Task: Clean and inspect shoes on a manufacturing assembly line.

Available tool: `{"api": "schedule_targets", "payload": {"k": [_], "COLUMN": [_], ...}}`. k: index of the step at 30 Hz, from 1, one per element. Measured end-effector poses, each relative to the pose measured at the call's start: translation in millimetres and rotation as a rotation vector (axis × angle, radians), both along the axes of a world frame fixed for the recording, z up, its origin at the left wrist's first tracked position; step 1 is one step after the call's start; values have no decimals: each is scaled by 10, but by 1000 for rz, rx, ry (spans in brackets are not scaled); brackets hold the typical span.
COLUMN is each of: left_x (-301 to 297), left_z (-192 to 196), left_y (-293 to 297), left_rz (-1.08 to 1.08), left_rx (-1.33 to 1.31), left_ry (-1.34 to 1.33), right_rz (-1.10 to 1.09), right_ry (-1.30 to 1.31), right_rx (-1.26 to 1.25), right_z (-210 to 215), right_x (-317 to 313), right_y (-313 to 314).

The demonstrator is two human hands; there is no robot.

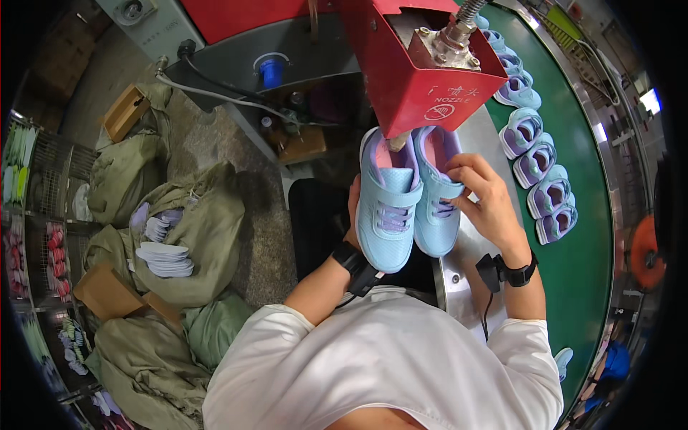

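Two light-blue children's sneakers with purple linings and laces are side by side below the red machine head [430,79]. My left hand [353,208] supports the left sneaker [387,215] from its outer side; the shoe hides most of its fingers. A tan nozzle tip [399,140] pokes down at that sneaker's opening, over a pink insole. On the right sneaker [436,228], my right hand [481,197] pinches at the strap end near the collar, thumb and fingers closed together. Whether the nozzle touches the insole I cannot tell.
A green conveyor belt [573,279] on my right carries several similar sneakers [542,161] in a row. Sacks [215,208] with stacked pale insoles [166,259] and an open cardboard box [109,292] lie at left. Nearby are a blue cup [271,73] and loaded racks [57,251].
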State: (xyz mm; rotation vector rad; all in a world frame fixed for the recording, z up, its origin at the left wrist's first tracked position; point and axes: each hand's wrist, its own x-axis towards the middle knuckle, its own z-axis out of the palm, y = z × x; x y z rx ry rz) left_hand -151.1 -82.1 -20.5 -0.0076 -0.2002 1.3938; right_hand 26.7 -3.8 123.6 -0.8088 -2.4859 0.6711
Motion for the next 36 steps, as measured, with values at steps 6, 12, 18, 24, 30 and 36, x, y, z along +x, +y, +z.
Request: {"api": "schedule_targets", "payload": {"k": [6,12,18,24,30,36], "left_x": [-24,45,192,-81,-331,-344], "left_z": [178,183,159,-27,-5,73], "left_y": [274,216,-155,-85,-317,-540], "left_rz": [90,-1,-23,-63,272,102], "left_rx": [-57,106,-98,98,-115,-30], "left_ry": [-27,-28,-43,-8,310,54], "right_rz": [-10,-51,11,-28,24,42], "right_ry": [67,45,35,107,138,281], "right_rx": [120,107,35,-51,-153,-16], "right_z": [120,204,187,13,-242,-33], "right_x": [-32,107,88,-64,-318,-301], "right_y": [155,80,-63,-55,-228,-299]}}
